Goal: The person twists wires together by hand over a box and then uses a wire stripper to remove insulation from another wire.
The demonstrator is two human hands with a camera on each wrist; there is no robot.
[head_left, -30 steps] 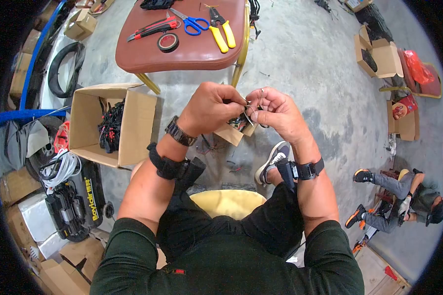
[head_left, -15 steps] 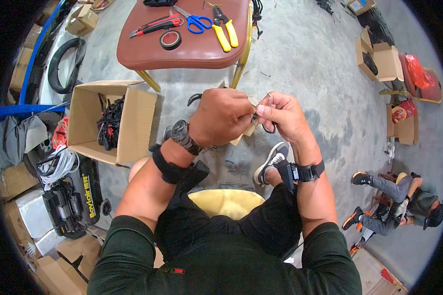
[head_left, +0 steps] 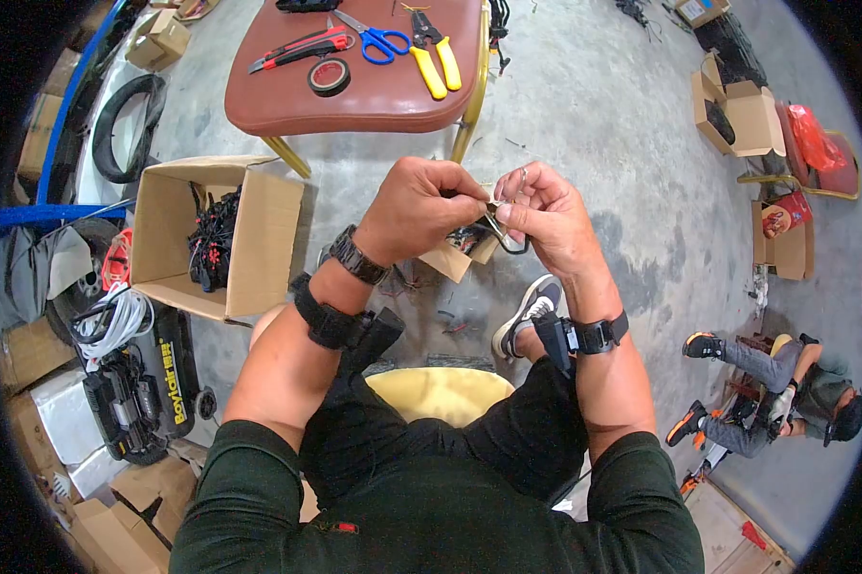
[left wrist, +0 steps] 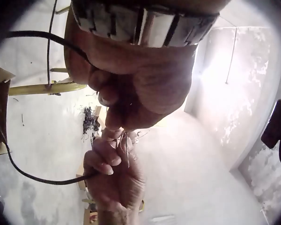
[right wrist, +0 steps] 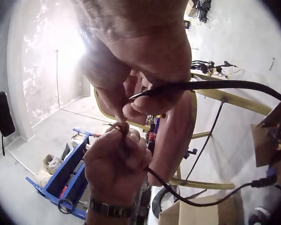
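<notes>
Head view: black wire (head_left: 509, 247) is pinched between left hand (head_left: 419, 209) and right hand (head_left: 549, 218), and its bare strands (head_left: 494, 204) could be snapped if over-twisted.

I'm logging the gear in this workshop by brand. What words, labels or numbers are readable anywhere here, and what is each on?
"Boyiair", as near as it reads, in sideways yellow letters: on the black machine on the floor at left.
Smaller yellow marks beside that word: too small to read.
Print on the red printed pack in a carton at right: blurred, unreadable.
On the black cable pinched by the left hand and right hand: no text visible.
</notes>
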